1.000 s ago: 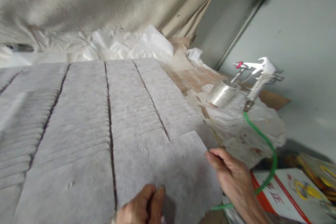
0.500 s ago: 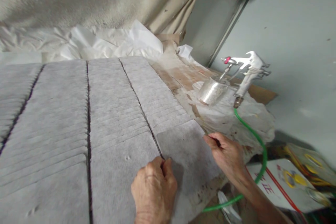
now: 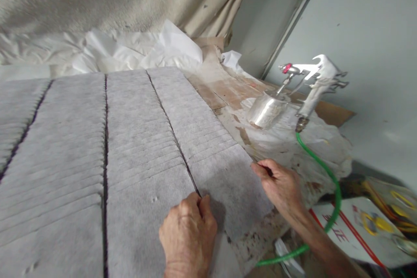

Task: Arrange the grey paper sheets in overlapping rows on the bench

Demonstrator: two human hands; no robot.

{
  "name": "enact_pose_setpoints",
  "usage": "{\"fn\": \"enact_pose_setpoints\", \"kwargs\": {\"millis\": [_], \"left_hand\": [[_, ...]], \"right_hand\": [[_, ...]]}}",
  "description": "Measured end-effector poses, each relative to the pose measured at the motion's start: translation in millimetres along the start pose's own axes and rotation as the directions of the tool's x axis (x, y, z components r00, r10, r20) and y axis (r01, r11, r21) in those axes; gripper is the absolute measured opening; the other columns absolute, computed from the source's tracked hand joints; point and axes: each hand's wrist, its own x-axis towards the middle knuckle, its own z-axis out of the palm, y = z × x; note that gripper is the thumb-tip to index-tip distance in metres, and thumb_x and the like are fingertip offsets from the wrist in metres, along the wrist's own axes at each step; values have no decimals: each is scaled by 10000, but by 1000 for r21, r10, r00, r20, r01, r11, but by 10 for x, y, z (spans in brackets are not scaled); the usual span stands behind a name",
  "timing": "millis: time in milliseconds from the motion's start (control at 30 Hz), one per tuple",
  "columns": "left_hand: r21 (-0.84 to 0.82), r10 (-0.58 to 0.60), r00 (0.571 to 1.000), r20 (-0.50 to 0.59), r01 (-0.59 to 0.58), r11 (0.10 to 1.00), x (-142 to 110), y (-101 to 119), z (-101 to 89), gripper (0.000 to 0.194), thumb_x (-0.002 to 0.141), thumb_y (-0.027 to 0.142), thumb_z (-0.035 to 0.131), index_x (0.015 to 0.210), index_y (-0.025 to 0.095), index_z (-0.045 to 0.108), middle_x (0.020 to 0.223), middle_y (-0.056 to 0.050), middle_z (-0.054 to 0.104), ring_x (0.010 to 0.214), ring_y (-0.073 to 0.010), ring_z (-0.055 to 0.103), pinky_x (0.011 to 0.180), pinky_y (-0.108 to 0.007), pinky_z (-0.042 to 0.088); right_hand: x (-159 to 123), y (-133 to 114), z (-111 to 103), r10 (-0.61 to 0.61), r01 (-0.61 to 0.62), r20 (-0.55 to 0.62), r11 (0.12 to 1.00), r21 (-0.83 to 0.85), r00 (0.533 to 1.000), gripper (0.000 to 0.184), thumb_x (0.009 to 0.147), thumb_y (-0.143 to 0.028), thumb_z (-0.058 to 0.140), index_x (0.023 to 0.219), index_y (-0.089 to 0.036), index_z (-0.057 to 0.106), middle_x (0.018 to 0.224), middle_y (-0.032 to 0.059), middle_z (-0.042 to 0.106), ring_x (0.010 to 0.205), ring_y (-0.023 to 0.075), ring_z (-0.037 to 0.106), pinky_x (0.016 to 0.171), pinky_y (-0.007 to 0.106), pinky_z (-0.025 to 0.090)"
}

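Grey felt-like sheets lie overlapped in several long rows, with dark gaps between the rows. At the near end of the rightmost row is the front grey felt sheet (image 3: 234, 186). My left hand (image 3: 189, 234) is closed in a pinch on its left edge, beside the dark gap. On the opposite edge, my right hand (image 3: 282, 186) pinches the sheet between thumb and curled fingers. The fingertips of both hands are partly hidden. Left of my left hand lies the neighbouring row of sheets (image 3: 140, 208), its nearest sheet flat.
A spray gun (image 3: 321, 78) with a metal cup (image 3: 269, 108) stands on the paint-stained covering to the right. Its green hose (image 3: 321, 167) runs down behind my right forearm. A white lid with red lettering (image 3: 355, 226) lies lower right. Crumpled white sheeting (image 3: 124, 52) lines the back.
The front sheet has shifted away from me and lies closer against the row, showing more stained covering at its near edge. Both hands keep their pinch. The view has turned slightly.
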Motion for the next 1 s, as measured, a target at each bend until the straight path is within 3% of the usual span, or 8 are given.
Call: {"fn": "enact_pose_setpoints", "kwargs": {"millis": [533, 767, 1000], "left_hand": [[38, -8, 1000, -28, 9, 999, -29, 60, -2, 237, 893, 335, 463, 714, 259, 599, 691, -45, 677, 695, -283, 638, 563, -300, 200], [63, -38, 999, 21, 36, 997, -30, 94, -17, 227, 891, 342, 444, 735, 267, 590, 702, -33, 678, 712, -273, 644, 561, -310, 210], [63, -21, 997, -72, 26, 998, -58, 114, 16, 216, 883, 314, 473, 694, 251, 555, 657, -33, 664, 668, -282, 639, 559, -298, 205]], "right_hand": [[40, 65, 60, -2, 2, 21, 1000, 11, 1000, 463, 733, -619, 465, 689, -192, 639, 620, 12, 569, 504, 174, 494, 521, 260, 329], [37, 92, 60, 28, -28, 27, 1000, 7, 999, 450, 724, -618, 472, 706, -205, 650, 648, 4, 584, 545, 183, 526, 538, 273, 352], [38, 80, 61, 20, -20, 27, 1000, -7, 999, 454, 718, -615, 458, 673, -200, 636, 623, 6, 572, 519, 177, 507, 531, 275, 343]]}}
